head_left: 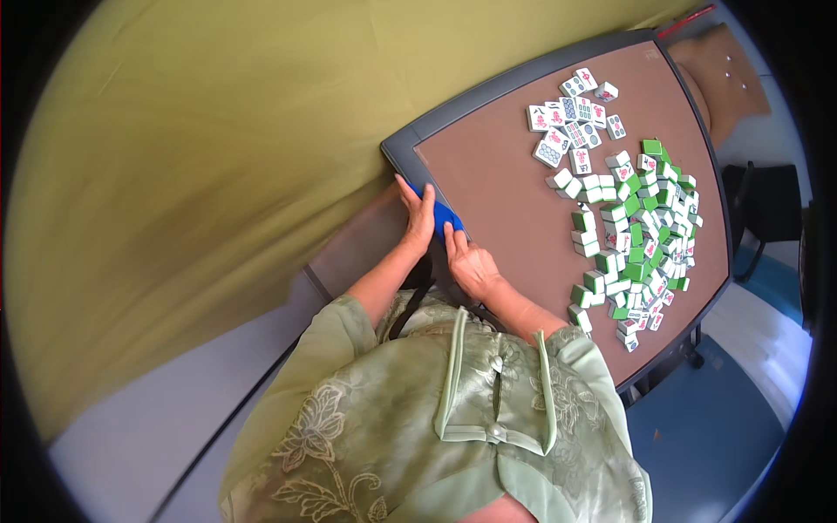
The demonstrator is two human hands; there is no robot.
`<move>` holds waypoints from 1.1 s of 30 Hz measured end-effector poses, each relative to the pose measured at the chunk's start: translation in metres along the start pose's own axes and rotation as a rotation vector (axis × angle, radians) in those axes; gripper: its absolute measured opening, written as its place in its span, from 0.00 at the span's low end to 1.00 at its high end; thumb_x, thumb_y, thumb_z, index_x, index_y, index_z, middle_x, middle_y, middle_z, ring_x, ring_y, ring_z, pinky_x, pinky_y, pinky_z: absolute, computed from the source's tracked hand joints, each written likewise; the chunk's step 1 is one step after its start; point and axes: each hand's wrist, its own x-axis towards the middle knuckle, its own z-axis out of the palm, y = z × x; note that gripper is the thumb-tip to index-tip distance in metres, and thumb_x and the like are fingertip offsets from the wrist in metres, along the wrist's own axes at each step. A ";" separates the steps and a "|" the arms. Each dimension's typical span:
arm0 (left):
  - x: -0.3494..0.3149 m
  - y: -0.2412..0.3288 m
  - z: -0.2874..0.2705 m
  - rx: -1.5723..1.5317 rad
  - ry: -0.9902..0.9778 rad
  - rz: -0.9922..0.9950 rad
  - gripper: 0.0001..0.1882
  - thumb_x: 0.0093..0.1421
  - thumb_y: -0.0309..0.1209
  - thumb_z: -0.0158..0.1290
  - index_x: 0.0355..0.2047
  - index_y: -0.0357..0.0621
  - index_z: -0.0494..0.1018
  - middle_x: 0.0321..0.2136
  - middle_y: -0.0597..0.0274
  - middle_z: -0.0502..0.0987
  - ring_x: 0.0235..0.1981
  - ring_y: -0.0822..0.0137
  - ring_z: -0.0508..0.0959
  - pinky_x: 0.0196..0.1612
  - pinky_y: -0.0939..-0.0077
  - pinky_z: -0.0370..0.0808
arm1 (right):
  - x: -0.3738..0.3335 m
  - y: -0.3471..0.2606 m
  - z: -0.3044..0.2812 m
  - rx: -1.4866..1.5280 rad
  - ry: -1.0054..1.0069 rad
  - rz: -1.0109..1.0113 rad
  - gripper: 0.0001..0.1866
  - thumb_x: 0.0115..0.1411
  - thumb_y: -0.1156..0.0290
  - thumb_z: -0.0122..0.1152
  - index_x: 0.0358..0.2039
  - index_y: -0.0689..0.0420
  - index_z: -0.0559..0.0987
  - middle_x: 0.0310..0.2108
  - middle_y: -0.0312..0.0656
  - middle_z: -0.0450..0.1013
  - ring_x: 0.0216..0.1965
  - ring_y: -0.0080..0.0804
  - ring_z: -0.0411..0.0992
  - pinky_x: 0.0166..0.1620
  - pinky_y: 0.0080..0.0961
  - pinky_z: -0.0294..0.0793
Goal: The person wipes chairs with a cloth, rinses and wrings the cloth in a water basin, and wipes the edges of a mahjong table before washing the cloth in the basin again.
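Lying along the table rim (404, 155) on its near-L side, the blue cloth (445, 216) sits btwn both hands. L hand (419, 224) has thumb spread from fingers at the far end; R hand (472, 267) is loosely curled, fingertips at the near end. Can't tell if either actually pinches it. Prob. light, soft, floppy, unbreakable; may slide easily on smooth rim. Best hold: bunched mid-cloth, or pressed flat w/ spread fingers.

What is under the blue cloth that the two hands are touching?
The blue cloth lies along the dark table rim, which shows beyond it. What is directly underneath cannot be seen: the cloth, left hand and right hand cover it.
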 end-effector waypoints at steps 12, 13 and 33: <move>0.135 0.075 -0.071 0.422 -0.503 0.445 0.34 0.58 0.28 0.41 0.65 0.36 0.48 0.63 0.40 0.55 0.64 0.48 0.56 0.66 0.62 0.51 | 0.167 0.001 -0.044 0.126 0.183 0.091 0.28 0.52 0.77 0.51 0.54 0.75 0.64 0.35 0.52 0.68 0.28 0.44 0.75 0.32 0.35 0.78; 0.141 0.082 -0.073 0.430 -0.591 0.455 0.34 0.58 0.27 0.41 0.65 0.36 0.49 0.63 0.41 0.55 0.64 0.50 0.57 0.66 0.63 0.51 | 0.172 0.003 -0.045 0.163 0.172 0.082 0.28 0.52 0.77 0.51 0.53 0.75 0.64 0.36 0.53 0.68 0.29 0.44 0.75 0.32 0.36 0.78; 0.187 0.116 0.029 0.888 -0.697 0.397 0.25 0.64 0.42 0.45 0.51 0.31 0.60 0.48 0.34 0.68 0.47 0.37 0.71 0.49 0.50 0.69 | 0.208 0.135 -0.094 0.243 0.505 0.412 0.10 0.45 0.76 0.57 0.32 0.62 0.74 0.35 0.51 0.66 0.37 0.46 0.73 0.37 0.39 0.78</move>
